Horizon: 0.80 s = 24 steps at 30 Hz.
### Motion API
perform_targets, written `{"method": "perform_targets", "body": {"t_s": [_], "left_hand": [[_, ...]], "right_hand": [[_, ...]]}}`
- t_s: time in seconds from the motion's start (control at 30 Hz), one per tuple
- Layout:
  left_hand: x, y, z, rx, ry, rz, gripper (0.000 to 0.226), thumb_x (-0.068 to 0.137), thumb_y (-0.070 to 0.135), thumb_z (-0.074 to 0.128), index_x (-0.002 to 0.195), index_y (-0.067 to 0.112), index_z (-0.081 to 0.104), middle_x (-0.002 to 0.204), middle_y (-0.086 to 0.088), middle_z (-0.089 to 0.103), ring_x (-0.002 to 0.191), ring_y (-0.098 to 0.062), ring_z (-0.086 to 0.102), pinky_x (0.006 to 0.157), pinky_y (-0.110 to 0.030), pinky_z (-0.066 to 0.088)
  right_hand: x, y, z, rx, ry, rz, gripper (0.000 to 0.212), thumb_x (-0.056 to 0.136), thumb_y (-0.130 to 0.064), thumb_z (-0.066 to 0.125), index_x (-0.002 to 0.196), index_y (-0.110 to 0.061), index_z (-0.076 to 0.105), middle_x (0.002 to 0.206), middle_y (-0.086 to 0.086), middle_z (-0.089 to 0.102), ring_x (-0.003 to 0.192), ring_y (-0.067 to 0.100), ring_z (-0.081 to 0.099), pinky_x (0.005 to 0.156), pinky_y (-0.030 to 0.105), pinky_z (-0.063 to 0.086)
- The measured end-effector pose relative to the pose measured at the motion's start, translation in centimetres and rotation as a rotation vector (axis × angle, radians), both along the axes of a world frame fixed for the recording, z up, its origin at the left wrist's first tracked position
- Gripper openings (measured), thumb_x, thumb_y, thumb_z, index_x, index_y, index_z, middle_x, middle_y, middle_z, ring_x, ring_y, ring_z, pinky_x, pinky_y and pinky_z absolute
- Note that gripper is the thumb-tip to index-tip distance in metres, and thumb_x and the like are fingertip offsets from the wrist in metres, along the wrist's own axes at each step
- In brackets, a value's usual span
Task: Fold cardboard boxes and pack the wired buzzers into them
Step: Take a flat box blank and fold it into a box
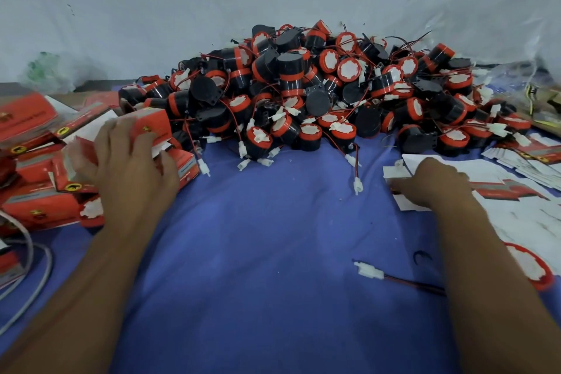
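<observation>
blue cloth (273, 237): left hand (127, 161) splayed on red boxes (151, 123); right hand (437, 185) grip unclear.

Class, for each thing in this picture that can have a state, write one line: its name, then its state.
folded boxes, assembled, piled, some flaps open
flat box blanks, unfolded, spread out
buzzers, loose in a heap, unpacked
lone buzzer, unpacked, on the cloth
left hand, fingers spread, on the folded boxes
right hand, on the flat box blanks, grip unclear
</observation>
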<state>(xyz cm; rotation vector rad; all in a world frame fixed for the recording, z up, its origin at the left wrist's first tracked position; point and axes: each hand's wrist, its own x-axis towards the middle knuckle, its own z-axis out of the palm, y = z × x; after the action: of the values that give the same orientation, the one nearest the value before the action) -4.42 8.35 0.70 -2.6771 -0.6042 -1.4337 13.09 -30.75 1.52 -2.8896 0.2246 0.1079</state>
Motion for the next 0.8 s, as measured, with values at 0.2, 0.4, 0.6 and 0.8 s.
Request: {"method": "perform_targets", "body": {"t_s": [0.2,0.4,0.6,0.8], "left_hand": [[0.1,-2.5,0.6,0.136,-0.068,-0.208,0.02,0.092,0.016,0.056,0.093,0.005,0.073,0.112,-0.011,0.067,0.107,-0.031,0.059,0.103,-0.049,0.028],[1.1,-5.0,-0.1,0.037,0.039,-0.521,0.022,0.09,0.009,0.056,0.097,-0.004,0.073,0.101,-0.017,0.07,0.093,-0.037,0.066,0.084,-0.055,0.049],[0.9,-7.0,-0.5,-0.009,0.187,-0.6,0.041,0.097,0.027,0.043,0.117,-0.001,0.065,0.115,-0.014,0.066,0.104,-0.033,0.063,0.089,-0.046,0.052],[1.2,-9.2,-0.9,-0.535,0.213,-0.791,0.084,0.085,0.071,0.055,0.153,0.037,0.019,0.153,0.013,0.032,0.125,-0.006,0.049,0.096,-0.026,0.043]], "right_hand": [[-0.7,0.5,1.0,-0.061,0.05,0.121,0.049,0.084,-0.056,0.067,0.082,-0.008,0.056,0.097,0.012,0.066,0.087,0.031,0.061,0.077,0.037,0.048],[-2.3,2.0,2.5,0.111,-0.326,0.084,0.021,0.096,-0.018,0.058,0.099,0.002,0.061,0.09,0.023,0.06,0.081,0.04,0.059,0.068,0.038,0.042],[-3.8,2.1,6.2,0.421,-0.972,0.161,0.028,0.102,-0.026,0.049,0.095,-0.007,0.068,0.075,0.005,0.064,0.066,0.011,0.046,0.062,0.027,0.029],[-6.8,8.6,3.5,1.064,-0.613,0.481,0.029,0.101,-0.028,0.059,0.072,-0.026,0.056,0.061,-0.02,0.054,0.057,-0.002,0.046,0.056,0.016,0.037]]}}
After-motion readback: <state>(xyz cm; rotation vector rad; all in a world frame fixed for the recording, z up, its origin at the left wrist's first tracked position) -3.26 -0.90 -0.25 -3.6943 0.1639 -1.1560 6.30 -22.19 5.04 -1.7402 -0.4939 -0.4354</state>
